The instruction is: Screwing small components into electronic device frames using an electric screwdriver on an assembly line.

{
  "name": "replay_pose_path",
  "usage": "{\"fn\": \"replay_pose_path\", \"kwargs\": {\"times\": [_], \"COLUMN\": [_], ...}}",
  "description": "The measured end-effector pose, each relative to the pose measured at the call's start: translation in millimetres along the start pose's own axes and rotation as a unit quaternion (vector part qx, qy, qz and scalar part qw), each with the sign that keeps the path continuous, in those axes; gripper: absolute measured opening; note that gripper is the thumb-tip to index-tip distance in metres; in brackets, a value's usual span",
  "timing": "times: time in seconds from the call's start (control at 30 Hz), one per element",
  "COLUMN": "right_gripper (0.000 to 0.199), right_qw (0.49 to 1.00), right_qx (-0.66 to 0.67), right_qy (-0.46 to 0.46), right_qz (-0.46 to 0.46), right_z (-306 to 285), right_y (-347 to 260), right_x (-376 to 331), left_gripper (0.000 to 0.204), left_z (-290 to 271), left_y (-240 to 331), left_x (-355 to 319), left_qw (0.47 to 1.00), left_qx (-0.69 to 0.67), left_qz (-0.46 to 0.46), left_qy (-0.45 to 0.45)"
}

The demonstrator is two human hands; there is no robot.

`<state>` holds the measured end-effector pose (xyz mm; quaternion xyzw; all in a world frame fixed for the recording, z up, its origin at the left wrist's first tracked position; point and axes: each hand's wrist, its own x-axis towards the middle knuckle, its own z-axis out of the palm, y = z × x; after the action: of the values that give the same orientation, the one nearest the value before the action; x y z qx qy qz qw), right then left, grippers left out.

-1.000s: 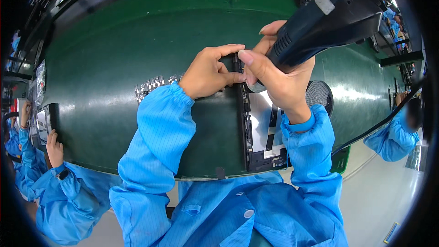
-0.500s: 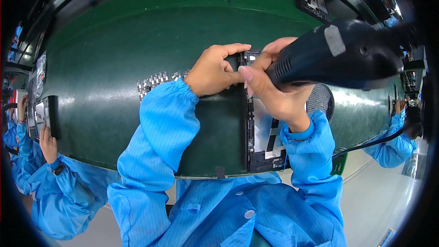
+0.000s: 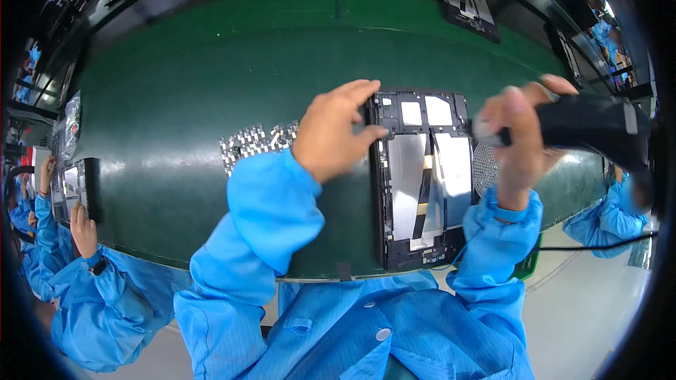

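An opened tablet-like device, with a black frame, silver plates and dark ribbon cables, lies near the table's front edge. At its upper left edge is my left hand, thumb and forefinger stretched apart; the fingertips reach the frame, nothing is gripped. Beyond the device's right side, my right hand is wrapped round a bulky black hand-held tool, blurred by motion, its exact kind unclear. Under that wrist a round grey mesh disc shows in part. Several small electronic parts lie in rows left of my left hand.
The green table spreads out ahead. Another opened device stands at the far right. To the left, a co-worker's hand touches a similar device. A black cable runs at the right, near another person's sleeve.
My right hand has swung right with the black tool, away from the device, uncovering its top and middle. My left hand stays at the edge, its thumb and forefinger now wider apart.
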<state>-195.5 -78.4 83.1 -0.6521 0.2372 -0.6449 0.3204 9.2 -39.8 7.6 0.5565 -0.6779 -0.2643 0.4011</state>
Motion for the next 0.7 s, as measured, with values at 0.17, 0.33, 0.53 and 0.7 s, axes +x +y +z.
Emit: {"fn": "replay_pose_path", "kwargs": {"times": [0.17, 0.33, 0.53, 0.7], "right_gripper": [0.038, 0.04, 0.04, 0.037], "right_qw": [1.0, 0.972, 0.943, 0.936], "right_qx": [-0.022, -0.206, -0.263, -0.268], "right_qy": [0.011, 0.1, 0.187, 0.211], "right_qz": [-0.007, 0.056, 0.078, 0.085], "right_z": [-96.3, -166.3, -193.7, -186.2], "right_y": [14.7, 30.1, 48.2, 53.0], "right_x": [12.0, 14.8, 17.5, 0.4], "left_gripper": [0.036, 0.034, 0.031, 0.034], "left_z": [33.7, 59.0, 27.2, -13.4], "left_y": [61.5, 66.8, 21.2, -29.3], "left_x": [-79.1, -116.0, -45.9, 69.0], "left_qw": [0.964, 0.922, 0.936, 0.93], "left_qx": [0.06, 0.154, 0.234, 0.339], "left_qz": [0.24, 0.317, 0.251, 0.144], "left_qy": [-0.094, -0.162, -0.077, 0.0]}}
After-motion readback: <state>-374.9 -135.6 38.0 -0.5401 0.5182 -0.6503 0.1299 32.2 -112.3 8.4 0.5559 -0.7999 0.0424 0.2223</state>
